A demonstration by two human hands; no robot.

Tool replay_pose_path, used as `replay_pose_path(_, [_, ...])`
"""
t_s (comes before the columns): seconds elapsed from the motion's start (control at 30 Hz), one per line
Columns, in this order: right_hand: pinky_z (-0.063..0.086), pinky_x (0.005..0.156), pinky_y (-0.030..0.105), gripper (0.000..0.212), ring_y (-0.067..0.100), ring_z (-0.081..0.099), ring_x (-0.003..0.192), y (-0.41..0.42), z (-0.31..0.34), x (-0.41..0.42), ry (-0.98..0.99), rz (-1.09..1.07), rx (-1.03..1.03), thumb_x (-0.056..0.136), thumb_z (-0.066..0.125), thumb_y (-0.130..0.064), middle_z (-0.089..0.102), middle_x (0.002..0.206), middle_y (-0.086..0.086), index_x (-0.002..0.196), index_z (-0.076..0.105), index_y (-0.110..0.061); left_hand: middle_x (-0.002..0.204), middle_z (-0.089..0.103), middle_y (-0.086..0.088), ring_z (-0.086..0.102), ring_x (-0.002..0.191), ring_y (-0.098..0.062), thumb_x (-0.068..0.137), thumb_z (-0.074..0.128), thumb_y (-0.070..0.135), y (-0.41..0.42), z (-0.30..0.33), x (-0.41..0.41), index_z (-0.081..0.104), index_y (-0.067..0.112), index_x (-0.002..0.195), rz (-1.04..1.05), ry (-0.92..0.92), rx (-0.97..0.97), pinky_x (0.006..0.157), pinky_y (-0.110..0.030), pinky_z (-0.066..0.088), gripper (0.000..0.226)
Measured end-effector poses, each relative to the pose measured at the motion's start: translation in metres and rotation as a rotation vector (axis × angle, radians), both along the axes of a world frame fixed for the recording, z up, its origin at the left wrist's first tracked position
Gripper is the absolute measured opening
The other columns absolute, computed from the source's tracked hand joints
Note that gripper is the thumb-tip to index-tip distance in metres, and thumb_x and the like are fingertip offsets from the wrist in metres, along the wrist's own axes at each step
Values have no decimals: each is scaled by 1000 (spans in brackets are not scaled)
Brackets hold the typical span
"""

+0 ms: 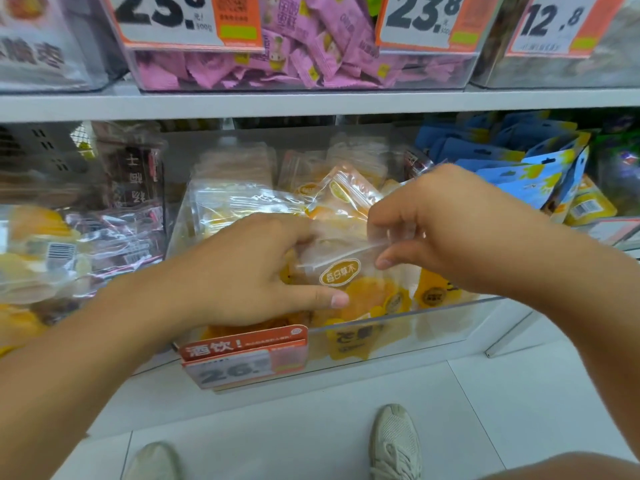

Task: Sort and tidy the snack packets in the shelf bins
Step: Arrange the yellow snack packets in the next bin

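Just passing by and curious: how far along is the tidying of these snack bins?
Done: the pink packets on the upper shelf lie inside their bin. In hand: the left hand and right hand both hold a clear packet of yellow snacks over the middle bin. Left: packets behind lie jumbled, and the bags to the left look untidy.

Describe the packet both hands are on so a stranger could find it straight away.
Look below the pink sweets at the clear middle bin. At its front lies a clear packet with a tan oval label, pinched between left hand and right hand, unlike its untouched neighbours.
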State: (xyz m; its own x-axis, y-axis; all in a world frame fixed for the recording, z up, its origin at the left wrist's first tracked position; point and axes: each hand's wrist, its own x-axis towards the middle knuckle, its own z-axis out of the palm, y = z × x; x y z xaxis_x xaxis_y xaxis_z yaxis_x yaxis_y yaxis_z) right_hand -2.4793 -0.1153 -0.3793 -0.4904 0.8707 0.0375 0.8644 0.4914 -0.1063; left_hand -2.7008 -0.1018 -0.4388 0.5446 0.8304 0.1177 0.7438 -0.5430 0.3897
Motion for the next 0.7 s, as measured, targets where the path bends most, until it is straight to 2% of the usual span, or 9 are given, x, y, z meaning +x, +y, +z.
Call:
replay_pose_path(0.07, [51, 76, 37, 10, 14, 55, 81, -7, 9, -4, -114, 18, 65, 85, 75, -38, 62, 77, -12, 86, 66, -32, 100, 66, 21, 59, 94, 1, 57, 63, 87, -1, 4, 3, 55, 47, 116, 3, -104, 26, 80, -29, 49, 72])
replay_pose_path(0.2, [52, 77, 40, 21, 23, 58, 88, -12, 3, -4, -223, 10, 91, 89, 69, -27, 59, 93, -7, 90, 50, -36, 65, 59, 14, 55, 68, -8, 54, 53, 92, -4, 6, 15, 71, 33, 98, -3, 80, 235, 66, -35, 51, 76])
replay_pose_path(0.27, [53, 81, 41, 29, 21, 58, 96, -14, -7, 0, -230, 0, 17, 89, 67, -28, 57, 107, -11, 105, 47, -43, 55, 52, 12, 50, 60, -5, 51, 59, 88, -8, 2, 22, 73, 30, 92, 18, 26, 176, 60, -35, 49, 73])
replay_pose_path(0.33, [49, 89, 36, 46, 13, 53, 105, -13, -13, 2, -205, -3, -109, 86, 71, -42, 51, 117, -17, 122, 44, -48, 53, 51, 10, 49, 58, -5, 47, 65, 85, -11, -2, 27, 73, 34, 94, 24, 11, 94, 58, -31, 43, 70])
replay_pose_path(0.43, [46, 86, 31, 59, 8, 50, 101, -2, -14, 0, -143, -27, -199, 71, 78, -62, 56, 112, -15, 121, 59, -37, 56, 52, 11, 48, 60, -6, 47, 62, 89, -11, -4, 28, 67, 35, 91, 14, 56, 30, 56, -30, 39, 70])
replay_pose_path(0.5, [50, 80, 33, 57, 12, 55, 93, 7, -13, -7, -150, -47, -220, 64, 80, -65, 62, 100, -9, 105, 68, -28, 58, 53, 8, 50, 63, -7, 48, 55, 94, -8, -5, 25, 62, 34, 92, -2, 126, 7, 59, -32, 44, 75])
replay_pose_path(0.6, [48, 61, 33, 47, 14, 57, 72, 13, -18, -16, -155, 0, -258, 64, 82, -61, 59, 73, -6, 78, 64, -21, 58, 56, 8, 50, 57, -6, 53, 38, 103, -9, -3, 20, 60, 38, 100, -43, 125, -4, 56, -33, 43, 83])
replay_pose_path(0.67, [48, 65, 32, 32, 12, 58, 75, 10, -16, -15, -122, 19, -214, 71, 81, -56, 57, 72, -11, 83, 67, -29, 58, 55, 3, 53, 62, -8, 56, 29, 105, -11, 2, 14, 61, 39, 103, -52, 106, -13, 62, -38, 49, 87])
replay_pose_path(0.7, [49, 71, 32, 27, 13, 59, 81, 6, -12, -12, -130, 22, -157, 76, 77, -54, 57, 77, -13, 95, 70, -35, 62, 56, 4, 55, 65, -9, 55, 26, 106, -12, 5, 12, 61, 38, 101, -57, 122, -10, 64, -40, 50, 89])
